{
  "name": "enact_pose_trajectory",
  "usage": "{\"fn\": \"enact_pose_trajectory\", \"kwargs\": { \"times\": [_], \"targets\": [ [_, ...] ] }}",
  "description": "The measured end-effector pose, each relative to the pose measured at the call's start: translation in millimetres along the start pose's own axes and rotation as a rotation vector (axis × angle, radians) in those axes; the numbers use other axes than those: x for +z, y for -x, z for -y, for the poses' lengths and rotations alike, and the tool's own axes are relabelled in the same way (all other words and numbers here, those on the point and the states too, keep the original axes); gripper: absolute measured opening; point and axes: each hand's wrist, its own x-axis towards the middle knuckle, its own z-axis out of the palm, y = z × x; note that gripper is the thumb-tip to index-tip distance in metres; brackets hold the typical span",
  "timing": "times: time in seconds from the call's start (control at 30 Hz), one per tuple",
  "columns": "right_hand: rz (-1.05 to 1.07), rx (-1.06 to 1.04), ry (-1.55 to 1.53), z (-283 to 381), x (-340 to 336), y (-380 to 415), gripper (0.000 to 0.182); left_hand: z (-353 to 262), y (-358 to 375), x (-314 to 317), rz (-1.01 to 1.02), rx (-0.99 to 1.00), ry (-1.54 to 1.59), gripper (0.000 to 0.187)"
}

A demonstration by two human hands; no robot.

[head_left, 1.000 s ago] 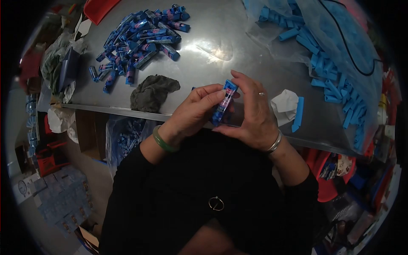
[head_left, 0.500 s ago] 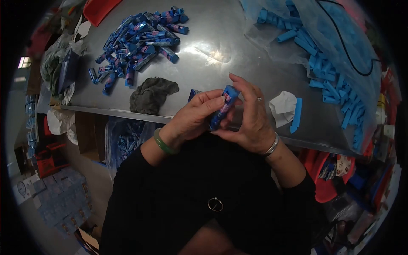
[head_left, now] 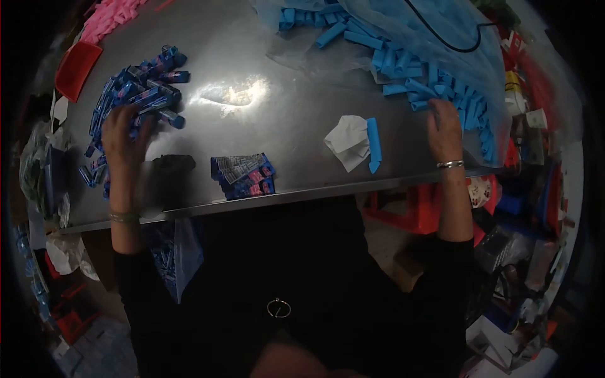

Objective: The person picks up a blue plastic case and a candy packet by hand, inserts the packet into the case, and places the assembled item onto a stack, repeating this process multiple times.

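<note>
My left hand (head_left: 126, 142) is over the near side of a pile of dark blue printed packets (head_left: 142, 94), thumb and fingers apart and somewhat blurred. Some packets are hidden beneath it. On the right, my right hand (head_left: 445, 131) reaches into the edge of a heap of light blue tubes (head_left: 394, 60). Its bent fingers close at the end of one light blue tube (head_left: 419, 106). Between my hands, a stack of flat printed wrappers (head_left: 242, 175) lies near the table's front edge. A crumpled white sheet (head_left: 348, 142) and a single blue strip (head_left: 374, 145) lie side by side.
A dark cloth (head_left: 170, 171) rests beside my left wrist. Clear plastic (head_left: 485, 69) and a black cord (head_left: 441, 41) lie over the tube heap. A red scoop (head_left: 77, 70) and pink pieces (head_left: 113, 19) are at the far left. The metal table (head_left: 277, 126) has a raised front edge.
My hands have moved apart, left to the packet pile and right to the tubes. The packet they held is no longer between them. The view has shifted, uncovering the wrapper stack.
</note>
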Motion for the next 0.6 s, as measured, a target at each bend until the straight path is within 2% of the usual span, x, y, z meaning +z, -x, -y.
{"fn": "enact_pose_trajectory", "kwargs": {
  "times": [0.07,0.13,0.17,0.23,0.27,0.33,0.6],
  "targets": [
    [-0.017,-0.040,0.082,-11.4,0.5,-2.4,0.021,-51.6,20.0,4.6,0.162,-0.034,0.445,0.033],
    [-0.016,-0.057,0.041,-15.1,2.2,-5.5,0.019,-94.5,36.6,5.0,0.384,-0.170,0.611,0.035],
    [-0.015,-0.059,0.039,-14.3,3.9,-7.9,0.019,-104.3,42.3,9.2,0.385,-0.172,0.610,0.035],
    [0.025,-0.137,0.103,-6.6,9.2,-12.3,0.022,-115.2,52.4,18.4,0.349,0.074,0.435,0.034],
    [0.024,-0.136,0.101,-1.5,13.0,-14.5,0.022,-115.4,55.6,23.6,0.350,0.075,0.434,0.034],
    [0.050,-0.144,0.265,6.5,21.3,-19.0,0.022,-114.0,59.1,31.9,0.425,-0.042,0.590,0.030],
    [0.049,-0.278,0.440,-16.4,39.0,-28.5,0.024,-124.0,55.5,27.7,0.428,-0.125,0.662,0.023]
  ]
}}
